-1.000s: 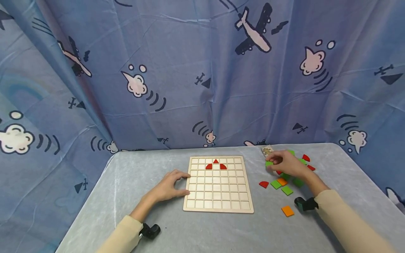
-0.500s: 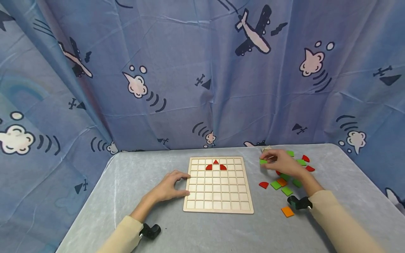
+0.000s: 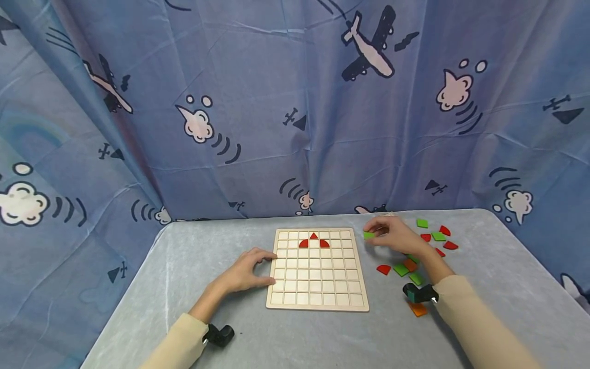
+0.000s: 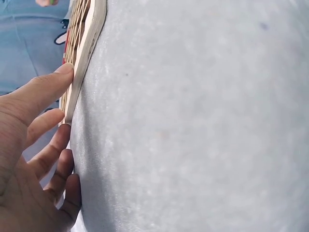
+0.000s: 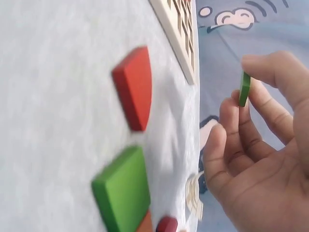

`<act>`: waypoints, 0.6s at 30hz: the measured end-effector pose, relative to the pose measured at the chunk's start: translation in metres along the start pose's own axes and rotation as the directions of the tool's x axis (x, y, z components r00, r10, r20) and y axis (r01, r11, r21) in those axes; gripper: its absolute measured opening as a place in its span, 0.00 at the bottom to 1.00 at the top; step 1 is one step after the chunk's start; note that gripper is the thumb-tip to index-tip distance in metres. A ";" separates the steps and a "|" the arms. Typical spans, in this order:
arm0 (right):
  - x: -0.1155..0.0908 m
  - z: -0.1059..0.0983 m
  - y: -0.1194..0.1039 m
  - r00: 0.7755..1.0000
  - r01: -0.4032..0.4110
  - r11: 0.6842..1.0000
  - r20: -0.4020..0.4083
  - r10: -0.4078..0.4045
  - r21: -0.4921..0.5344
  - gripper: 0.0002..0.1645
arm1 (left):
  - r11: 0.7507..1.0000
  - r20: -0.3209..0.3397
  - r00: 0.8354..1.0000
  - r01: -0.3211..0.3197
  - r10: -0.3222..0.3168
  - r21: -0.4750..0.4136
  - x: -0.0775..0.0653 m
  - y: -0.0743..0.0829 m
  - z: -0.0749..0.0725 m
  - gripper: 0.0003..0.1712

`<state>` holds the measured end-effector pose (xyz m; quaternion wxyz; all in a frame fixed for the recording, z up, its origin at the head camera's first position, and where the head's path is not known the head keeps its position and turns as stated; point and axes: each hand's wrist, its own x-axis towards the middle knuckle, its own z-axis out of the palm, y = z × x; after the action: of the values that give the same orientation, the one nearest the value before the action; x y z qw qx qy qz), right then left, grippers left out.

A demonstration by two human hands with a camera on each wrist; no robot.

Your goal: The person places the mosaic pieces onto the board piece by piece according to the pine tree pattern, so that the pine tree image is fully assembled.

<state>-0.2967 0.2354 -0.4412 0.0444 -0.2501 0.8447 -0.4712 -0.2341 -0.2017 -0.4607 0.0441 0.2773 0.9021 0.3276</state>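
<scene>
A pale wooden grid board (image 3: 318, 308) lies on the table with a red triangle (image 3: 314, 236) and two red quarter-circle pieces (image 3: 324, 243) in its upper cells. My left hand (image 3: 246, 271) rests at the board's left edge, thumb and forefinger touching it, the other fingers loosely bent below in the left wrist view. To the right of the board, my right hand (image 3: 396, 237) pinches a green square tile (image 5: 245, 89) between thumb and fingers, raised above the tabletop. In the head view that tile sits just beyond the board's upper right edge.
Loose tiles lie right of the board: a red quarter-circle (image 3: 383, 269), several green squares (image 3: 401, 269) and orange squares (image 3: 418, 309), partly under the right forearm. More red pieces (image 3: 450, 245) lie farther right. A patterned curtain (image 3: 258, 102) hangs behind the table (image 3: 207, 318).
My right hand has moved left toward the board with the green tile, uncovering more pieces behind it. The left hand and the board have stayed put.
</scene>
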 end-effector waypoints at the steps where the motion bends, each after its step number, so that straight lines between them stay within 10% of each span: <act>1: 0.002 0.002 -0.001 1.000 0.005 1.000 0.007 -0.005 0.003 0.18 | 1.000 0.001 1.000 0.002 -0.002 0.000 0.000 0.000 0.000 0.34; 18: 0.029 0.045 -0.019 0.999 0.043 0.998 0.002 -0.043 0.047 0.19 | 1.000 0.003 1.000 0.025 -0.025 -0.017 0.001 -0.002 0.001 0.35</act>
<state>-0.3007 0.1788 -0.4456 0.0417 -0.2678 0.8277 -0.4914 -0.2358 -0.2013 -0.4623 0.0520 0.2659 0.9026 0.3344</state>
